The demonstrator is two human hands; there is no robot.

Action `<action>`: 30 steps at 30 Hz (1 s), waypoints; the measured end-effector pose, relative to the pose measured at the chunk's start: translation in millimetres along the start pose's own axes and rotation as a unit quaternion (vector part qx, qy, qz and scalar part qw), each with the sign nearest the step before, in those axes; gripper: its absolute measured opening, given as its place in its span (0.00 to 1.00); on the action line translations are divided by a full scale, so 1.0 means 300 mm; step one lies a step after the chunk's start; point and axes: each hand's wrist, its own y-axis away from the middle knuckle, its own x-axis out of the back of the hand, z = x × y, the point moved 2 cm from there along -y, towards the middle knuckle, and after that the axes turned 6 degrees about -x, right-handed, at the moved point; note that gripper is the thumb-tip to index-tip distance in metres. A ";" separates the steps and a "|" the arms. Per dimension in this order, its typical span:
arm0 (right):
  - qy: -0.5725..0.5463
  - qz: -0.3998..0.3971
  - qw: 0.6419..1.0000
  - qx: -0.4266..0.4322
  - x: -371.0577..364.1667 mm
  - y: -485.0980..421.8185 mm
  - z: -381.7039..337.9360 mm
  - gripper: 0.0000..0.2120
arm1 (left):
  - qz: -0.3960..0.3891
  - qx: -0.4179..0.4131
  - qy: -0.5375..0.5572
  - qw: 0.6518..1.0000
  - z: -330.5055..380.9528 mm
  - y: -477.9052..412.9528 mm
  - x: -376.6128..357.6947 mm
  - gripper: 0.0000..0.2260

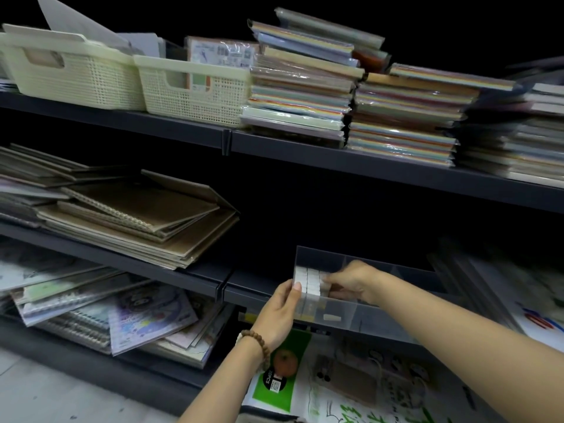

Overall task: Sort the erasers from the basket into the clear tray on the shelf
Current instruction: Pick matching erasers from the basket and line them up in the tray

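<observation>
The clear tray (370,320) sits on the middle shelf (183,271) at about 4 o'clock in the view; a row of white erasers (308,279) stands packed at its 9 o'clock end; one loose eraser (329,316) lies on the tray floor at 5 o'clock of the row; the left hand (280,312), a beaded bracelet (259,346) on its wrist, grasps the tray's left wall; the right hand (354,279) reaches inside, bent fingertips against the row, and whether it pinches an eraser I cannot tell.

Both forearms reach forward; left hand (280,312) thumb extended, right hand (351,282) fingers curled.
</observation>
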 end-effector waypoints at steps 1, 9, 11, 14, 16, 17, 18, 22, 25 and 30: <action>-0.018 -0.004 1.000 -0.005 0.000 -0.002 0.001 0.17 | -0.001 -0.001 0.002 1.000 0.001 0.002 0.000 0.23; -0.035 0.016 0.999 0.019 -0.011 -0.013 -0.002 0.19 | -0.005 -0.011 0.004 1.000 -0.014 -0.002 -0.007 0.25; -0.026 0.005 0.999 0.026 -0.010 -0.012 0.002 0.19 | -0.005 -0.017 0.000 1.000 -0.020 0.003 -0.009 0.25; -0.030 -0.001 0.998 0.049 0.010 0.004 0.009 0.18 | 0.001 -0.026 0.002 1.000 -0.030 0.020 -0.007 0.24; -0.061 -0.009 0.995 0.076 0.037 0.035 0.017 0.19 | 0.006 -0.028 -0.004 1.000 -0.036 0.042 -0.005 0.24; -0.079 -0.021 0.992 0.096 0.051 0.063 0.024 0.20 | 0.006 -0.030 -0.010 0.999 -0.039 0.057 -0.003 0.23; -0.099 -0.037 0.987 0.118 0.064 0.099 0.036 0.20 | 0.004 -0.032 -0.018 0.999 -0.043 0.075 0.001 0.23; -0.180 -0.110 0.964 0.163 0.086 0.240 0.176 0.12 | -0.036 -0.013 -0.094 0.995 -0.089 0.173 0.031 0.21; -0.196 -0.194 0.957 0.093 0.025 0.274 0.386 0.10 | -0.127 0.036 -0.191 0.973 -0.168 0.277 0.008 0.20; -0.132 -0.214 0.962 -0.101 -0.198 0.243 0.868 0.14 | -0.272 0.117 -0.281 0.913 -0.378 0.463 -0.150 0.20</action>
